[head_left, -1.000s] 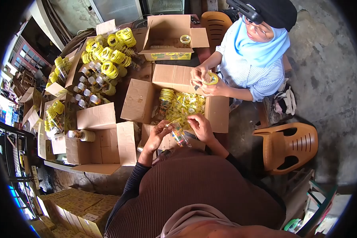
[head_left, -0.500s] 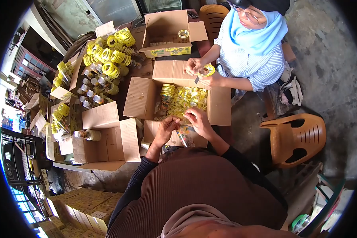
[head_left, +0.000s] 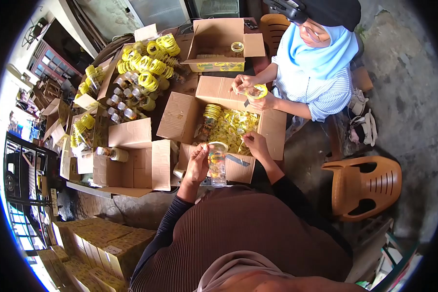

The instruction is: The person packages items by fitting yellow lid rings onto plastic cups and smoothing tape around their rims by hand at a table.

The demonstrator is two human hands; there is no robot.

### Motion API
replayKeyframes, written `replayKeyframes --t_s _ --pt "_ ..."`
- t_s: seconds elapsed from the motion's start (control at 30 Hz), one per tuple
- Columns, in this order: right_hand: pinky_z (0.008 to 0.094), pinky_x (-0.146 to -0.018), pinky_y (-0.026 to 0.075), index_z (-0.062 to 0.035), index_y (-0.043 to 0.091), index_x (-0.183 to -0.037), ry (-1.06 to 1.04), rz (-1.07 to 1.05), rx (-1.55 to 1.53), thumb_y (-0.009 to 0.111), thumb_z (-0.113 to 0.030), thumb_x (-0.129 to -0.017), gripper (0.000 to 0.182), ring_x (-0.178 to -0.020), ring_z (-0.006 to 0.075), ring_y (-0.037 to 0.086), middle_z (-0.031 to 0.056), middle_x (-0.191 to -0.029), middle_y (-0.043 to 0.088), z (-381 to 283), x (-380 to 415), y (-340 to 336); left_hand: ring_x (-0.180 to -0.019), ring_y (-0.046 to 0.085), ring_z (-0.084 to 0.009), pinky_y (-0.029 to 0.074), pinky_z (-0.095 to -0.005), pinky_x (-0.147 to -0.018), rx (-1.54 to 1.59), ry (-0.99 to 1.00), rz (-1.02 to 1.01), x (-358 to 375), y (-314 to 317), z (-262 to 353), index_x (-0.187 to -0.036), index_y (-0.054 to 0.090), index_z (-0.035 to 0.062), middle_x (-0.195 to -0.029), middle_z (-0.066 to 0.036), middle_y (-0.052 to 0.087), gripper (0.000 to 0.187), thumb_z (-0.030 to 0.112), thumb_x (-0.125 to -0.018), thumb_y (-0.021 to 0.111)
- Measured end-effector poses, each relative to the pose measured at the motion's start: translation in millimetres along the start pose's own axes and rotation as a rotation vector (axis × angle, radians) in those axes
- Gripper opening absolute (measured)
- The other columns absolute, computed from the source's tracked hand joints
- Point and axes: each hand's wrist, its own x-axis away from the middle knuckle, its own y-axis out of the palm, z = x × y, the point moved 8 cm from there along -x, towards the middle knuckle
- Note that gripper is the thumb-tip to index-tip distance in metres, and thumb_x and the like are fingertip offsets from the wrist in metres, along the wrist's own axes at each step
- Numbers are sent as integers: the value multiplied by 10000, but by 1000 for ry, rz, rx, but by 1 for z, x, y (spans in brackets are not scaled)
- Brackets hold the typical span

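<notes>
Person wearing a brown ribbed top with fine vertical pleats, dark close-fitting long sleeves showing beneath it and reaching the wrists, a beige headscarf edge showing at the bottom, left hand [head_left: 198,165] and right hand [head_left: 256,144] wearing no gloves

Clear plastic jar [head_left: 217,165], upright and lidless, just before the open box of yellow lids [head_left: 231,127].

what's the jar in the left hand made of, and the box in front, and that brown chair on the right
The jar in the left hand looks like clear, glossy plastic: its contents show through the wall. The box looks like plain matte corrugated cardboard, brown with creased, folded flaps. The brown chair looks like moulded plastic, one smooth piece with slots and a slight sheen.
</notes>
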Motion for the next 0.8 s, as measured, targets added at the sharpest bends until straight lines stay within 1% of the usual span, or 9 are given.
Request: replayKeyframes --t_s 0.17,0.23,0.27,0.37,0.43,0.5,0.57,0.7,0.8 --pt "317 -624 507 10 654 -857 -76 60 75 725 -44 -817 97 -674 179 651 106 -733 660 -16 0 -15 -987 627 -295 517 -554 -904 118 -21 7 3 10 -12 -992 513 120 -1057 -68 586 107 208 -1022 460" --pt "276 -603 479 23 662 -914 -426 149 225 689 -20 -856 77 -694 103 611 71 -803 668 -35 4 -15 -983 621 -255 513 -501 -920 98 -28 40 5 19 -12 -977 518 144 -1026 -52 585 191 280 -1043 400" --pt "276 -603 479 23 662 -914 -432 144 222 689 -20 -856 77 -694 103 611 71 -803 668 -31 5 -14 -996 624 -252 511 -505 -923 122 -8 -7 6 24 -11 -976 516 147 -1034 -57 594 174 271 -1040 412" --pt "297 -680 501 -2 682 -947 -310 -58 151 680 -30 -860 91 -779 167 632 120 -875 645 -56 10 -9 -1019 621 -236 516 -505 -914 49 12 -53 7 25 -11 -971 513 139 -1057 -63 608 155 254 -1034 431" --pt "292 -692 499 -21 686 -1010 -248 -292 -75 670 -62 -888 130 -797 170 618 108 -892 632 -80 19 4 -1052 608 -215 508 -466 -928 69 42 -79 6 21 -10 -990 519 119 -1074 -69 618 134 228 -1028 450" --pt "296 -693 504 -17 671 -988 -261 -348 -285 691 -53 -872 123 -822 172 621 92 -888 624 -96 28 13 -1090 575 -200 462 -380 -975 -93 105 -44 8 20 -2 -1077 522 102 -1098 -56 603 120 198 -1017 483" --pt "286 -650 488 -28 624 -943 -611 -387 -202 721 10 -828 155 -786 135 590 54 -879 607 -146 52 7 -1123 551 -180 419 -335 -1004 -118 139 -52 10 20 -1 -1182 513 89 -1158 -52 590 204 180 -1000 524" --pt "289 -652 502 -33 647 -927 -782 -285 -101 740 44 -774 194 -784 183 620 75 -882 612 -160 62 2 -1181 524 -197 394 -346 -1031 -274 246 53 27 40 24 -1389 398 61 -1289 -71 530 507 193 -951 617" --pt "285 -667 507 -42 687 -941 -800 -299 -40 724 70 -766 211 -806 188 639 73 -890 623 -168 73 0 -1192 524 -192 417 -360 -1018 -514 165 -145 37 50 20 -1402 369 -3 -1289 -101 550 668 225 -881 719"
